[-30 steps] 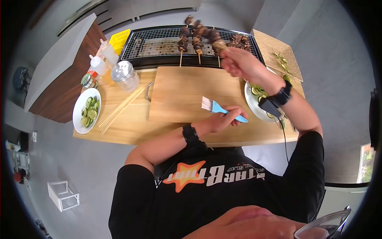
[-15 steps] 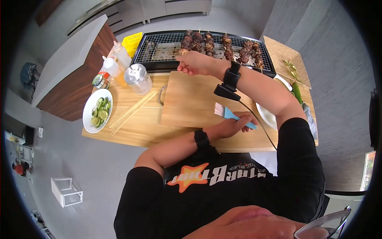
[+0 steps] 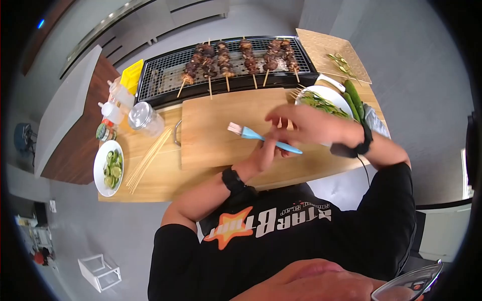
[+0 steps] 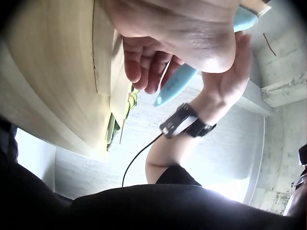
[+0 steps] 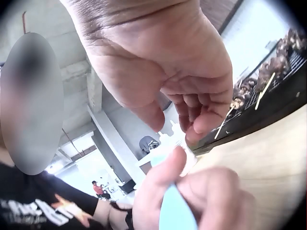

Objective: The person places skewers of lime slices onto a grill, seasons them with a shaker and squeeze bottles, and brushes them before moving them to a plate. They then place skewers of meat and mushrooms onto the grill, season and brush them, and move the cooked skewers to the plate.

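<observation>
One board (image 3: 226,125) lay on the table (image 3: 165,175), taken as landmark. Behind it stood one grill (image 3: 165,75) carrying five skewers (image 3: 223,57) of meat. Left of the board: one jar (image 3: 143,118), two squeeze bottles (image 3: 118,93), a bundle of bare sticks (image 3: 145,160) too many to count, and one plate (image 3: 99,173) of cucumber slices. Right of the board: one plate of greens (image 3: 321,98) and two whole cucumbers (image 3: 354,98); behind those, one mat (image 3: 326,47) with a few slices. One blue brush (image 3: 261,138) was held above the board's right half, bristles pointing left, handle running toward the board's right edge. The left hand (image 3: 263,153) was raised from the board's near edge, fingers curled round the brush handle, grasping it; the left wrist view showed the curled fingers (image 4: 144,72) on the handle. The right hand (image 3: 306,123) hovered over the board's right edge, just above the handle, fingers loosely bent and spread; the right wrist view showed its palm empty, nothing gripped. Both forearms wore wrist bands.
</observation>
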Available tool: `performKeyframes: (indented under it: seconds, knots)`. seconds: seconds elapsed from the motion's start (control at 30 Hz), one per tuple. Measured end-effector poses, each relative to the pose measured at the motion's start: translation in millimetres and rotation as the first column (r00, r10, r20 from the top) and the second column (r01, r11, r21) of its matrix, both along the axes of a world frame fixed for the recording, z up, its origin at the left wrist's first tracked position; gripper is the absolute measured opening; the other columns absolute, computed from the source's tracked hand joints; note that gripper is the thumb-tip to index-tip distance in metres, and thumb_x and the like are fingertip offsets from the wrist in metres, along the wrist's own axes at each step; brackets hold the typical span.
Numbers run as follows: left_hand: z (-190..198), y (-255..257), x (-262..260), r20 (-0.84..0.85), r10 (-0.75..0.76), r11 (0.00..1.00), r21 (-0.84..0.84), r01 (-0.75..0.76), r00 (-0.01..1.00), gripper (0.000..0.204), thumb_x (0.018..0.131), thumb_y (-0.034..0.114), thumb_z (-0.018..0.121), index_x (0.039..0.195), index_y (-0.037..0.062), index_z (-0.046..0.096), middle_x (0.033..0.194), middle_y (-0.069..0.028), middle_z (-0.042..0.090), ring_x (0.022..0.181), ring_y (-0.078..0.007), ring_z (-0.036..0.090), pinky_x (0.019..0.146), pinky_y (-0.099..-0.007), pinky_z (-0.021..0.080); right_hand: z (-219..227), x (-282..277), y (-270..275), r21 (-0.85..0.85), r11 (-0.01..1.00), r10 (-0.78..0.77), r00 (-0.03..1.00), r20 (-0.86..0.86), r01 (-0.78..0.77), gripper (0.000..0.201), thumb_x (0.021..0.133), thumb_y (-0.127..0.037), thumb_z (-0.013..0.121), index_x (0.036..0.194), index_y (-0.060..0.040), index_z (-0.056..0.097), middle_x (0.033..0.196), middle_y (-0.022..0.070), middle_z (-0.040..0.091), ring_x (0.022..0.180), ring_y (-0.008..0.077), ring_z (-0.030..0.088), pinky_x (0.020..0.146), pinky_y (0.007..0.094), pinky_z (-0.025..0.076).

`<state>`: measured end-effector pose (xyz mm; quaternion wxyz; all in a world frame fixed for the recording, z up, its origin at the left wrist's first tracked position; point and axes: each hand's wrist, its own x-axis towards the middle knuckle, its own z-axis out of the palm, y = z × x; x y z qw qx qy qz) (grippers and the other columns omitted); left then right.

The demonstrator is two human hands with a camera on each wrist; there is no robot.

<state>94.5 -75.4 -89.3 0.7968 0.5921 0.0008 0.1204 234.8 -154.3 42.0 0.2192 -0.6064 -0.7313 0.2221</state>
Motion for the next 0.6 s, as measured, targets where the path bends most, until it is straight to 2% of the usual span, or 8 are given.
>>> performKeyframes:
  seconds: [0.03, 0.23, 0.27, 0.37, 0.47, 0.5, 0.53, 0.6]
  knots:
    - [1.2, -0.3, 0.4, -0.001, 0.007, 1.0, 0.013, -0.007, 1.0, 0.065, 0.098, 0.056, 0.016, 0.088, 0.0066, 0.058, 0.076, 0.0008, 0.054, 0.068, -0.0075, 0.05, 0.061, -0.0236, 0.039, -6.8, -3.6, -17.5, 0.137, 0.99, 0.011, 0.995, 0.095, -0.024, 0.039, 0.085, -0.022, 0.062, 0.117, 0.0004, 0.053, 0.104, 0.0165, 0.06, 0.081, 0.0308, 0.064, 0.072, 0.0376, 0.052]
    - [5.5, -8.1, -5.8, -0.092, -0.025, 0.994, 0.101, 0.035, 0.995, 0.066, 0.098, 0.059, 0.018, 0.093, 0.0061, 0.058, 0.087, -0.0017, 0.058, 0.075, -0.0098, 0.052, 0.068, -0.0248, 0.042, -21.5, -33.1, -68.5, 0.061, 0.982, -0.187, 0.91, 0.369, 0.177, 0.049, 0.082, -0.015, 0.061, 0.126, -0.0009, 0.044, 0.113, 0.0173, 0.052, 0.076, 0.0346, 0.064, 0.066, 0.0388, 0.054]
    - [-3.6, -6.7, -7.9, -0.169, -0.02, 0.992, 0.119, 0.041, 0.985, 0.061, 0.099, 0.055, 0.023, 0.095, 0.0048, 0.057, 0.087, -0.0028, 0.059, 0.077, -0.0118, 0.053, 0.071, -0.0267, 0.044, -25.4, -30.8, -71.6, 0.093, 0.981, -0.196, 0.904, 0.379, 0.173, 0.04, 0.081, -0.012, 0.06, 0.118, -0.0004, 0.047, 0.104, 0.0177, 0.056, 0.077, 0.0336, 0.064, 0.063, 0.0371, 0.054]
    - [-1.7, -2.6, -3.0, -0.049, -0.156, 0.943, 0.291, 0.163, 0.987, 0.057, 0.099, 0.053, 0.029, 0.096, 0.0035, 0.057, 0.089, -0.0037, 0.059, 0.08, -0.0131, 0.054, 0.074, -0.0268, 0.045, -27.5, -23.4, -73.6, 0.103, 0.978, -0.21, 0.896, 0.391, 0.184, 0.029, 0.079, -0.009, 0.06, 0.105, -0.0005, 0.051, 0.094, 0.0187, 0.058, 0.078, 0.0362, 0.063, 0.066, 0.0405, 0.052]
    - [-2.1, -2.2, 1.0, -0.063, -0.217, 0.888, 0.401, 0.224, 0.974, 0.042, 0.099, 0.042, 0.043, 0.095, 0.0024, 0.057, 0.088, -0.0042, 0.059, 0.082, -0.0124, 0.054, 0.076, -0.0274, 0.045, -26.5, 9.6, -74.6, 0.315, 0.929, -0.263, 0.944, 0.198, 0.193, 0.023, 0.076, -0.008, 0.062, 0.096, -0.0019, 0.052, 0.086, 0.0187, 0.058, 0.081, 0.0382, 0.061, 0.069, 0.0426, 0.05]
    - [-4.2, -2.1, 1.6, -0.108, -0.208, 0.86, 0.453, 0.234, 0.972, 0.039, 0.098, 0.039, 0.045, 0.095, 0.0021, 0.057, 0.089, -0.0044, 0.059, 0.083, -0.013, 0.054, 0.077, -0.028, 0.046, -18.2, 22.4, -74.1, 0.345, 0.89, -0.374, 0.911, 0.173, 0.299, 0.024, 0.074, -0.007, 0.064, 0.095, -0.0016, 0.054, 0.087, 0.0187, 0.059, 0.082, 0.0385, 0.06, 0.07, 0.043, 0.049]
    - [8.7, -4.0, -0.1, 0.029, -0.211, 0.88, 0.441, 0.177, 0.977, 0.025, 0.097, 0.026, 0.052, 0.093, 0.0014, 0.056, 0.088, -0.0035, 0.058, 0.081, -0.0105, 0.053, 0.076, -0.0264, 0.046, -9.1, 39.3, -72.6, 0.371, 0.838, -0.479, 0.865, 0.147, 0.401, 0.024, 0.072, -0.006, 0.065, 0.094, -0.0013, 0.055, 0.088, 0.0188, 0.059, 0.083, 0.0388, 0.06, 0.071, 0.0434, 0.048]
    - [3.7, -1.0, 2.7, -0.064, -0.229, 0.885, 0.402, 0.235, 0.971, 0.02, 0.096, 0.021, 0.052, 0.093, 0.0008, 0.056, 0.088, -0.0032, 0.058, 0.081, -0.0091, 0.053, 0.075, -0.0254, 0.046, -16.7, 105.1, -69.3, 0.333, 0.741, -0.634, 0.772, 0.057, 0.584, 0.02, 0.069, 0.0, 0.068, 0.08, 0.002, 0.052, 0.079, 0.0159, 0.057, 0.076, 0.0333, 0.056, 0.071, 0.0352, 0.046]
